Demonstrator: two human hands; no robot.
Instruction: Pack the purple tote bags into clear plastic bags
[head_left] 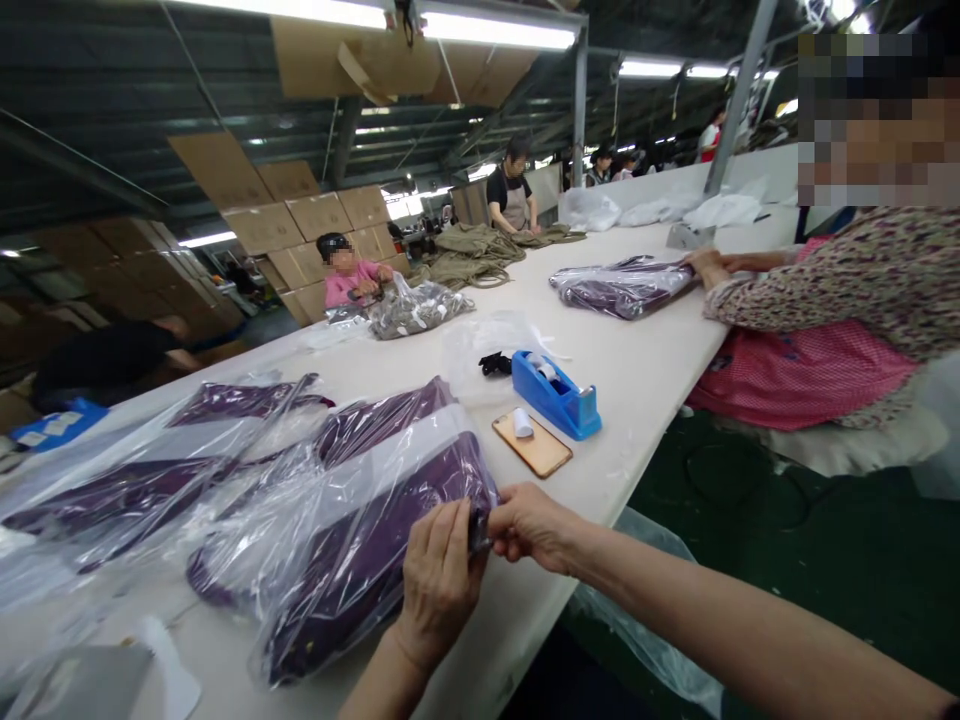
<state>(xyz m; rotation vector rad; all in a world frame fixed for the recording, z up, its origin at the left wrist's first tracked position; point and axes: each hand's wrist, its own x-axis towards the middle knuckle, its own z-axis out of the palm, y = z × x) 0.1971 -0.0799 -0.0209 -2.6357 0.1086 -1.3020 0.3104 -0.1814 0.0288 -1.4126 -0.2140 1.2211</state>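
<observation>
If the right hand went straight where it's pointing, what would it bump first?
Probably the clear bag of purple cloth, whose corner the right hand seems to touch; the left hand looks next, but depth is unclear.

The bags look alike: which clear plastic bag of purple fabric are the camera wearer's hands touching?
The nearest bag: left hand and right hand hold its corner. Purple bagged fabric farther left lies untouched; the far bag is at a co-worker's hands.

Bag (390,530) (on table (637,360)) beside phone (540,450)
</observation>
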